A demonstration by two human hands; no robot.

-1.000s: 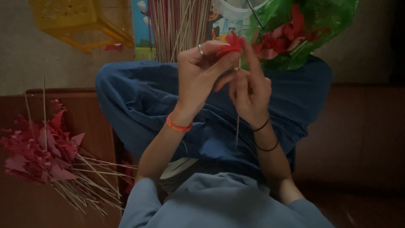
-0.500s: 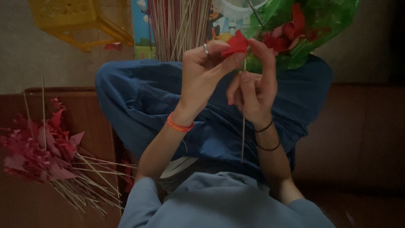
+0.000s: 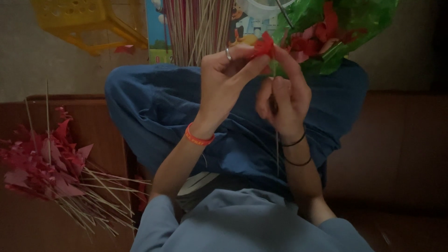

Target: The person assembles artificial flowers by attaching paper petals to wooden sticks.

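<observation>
CHANGE: red paper piece now drawn tighter at top of thin stick than half a second ago, wrapping seemingly under way | LEFT: left hand fingers pinching paper | RIGHT: right hand clenched on stick just below paper | NEARBY: green bag beyond paper; finished red-tipped sticks far left of paper

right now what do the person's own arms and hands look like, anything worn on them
Both forearms are bare below light blue-grey sleeves. The left hand has a silver ring on one finger and an orange-red band at the wrist. The right hand has two thin black bands at the wrist.
</observation>
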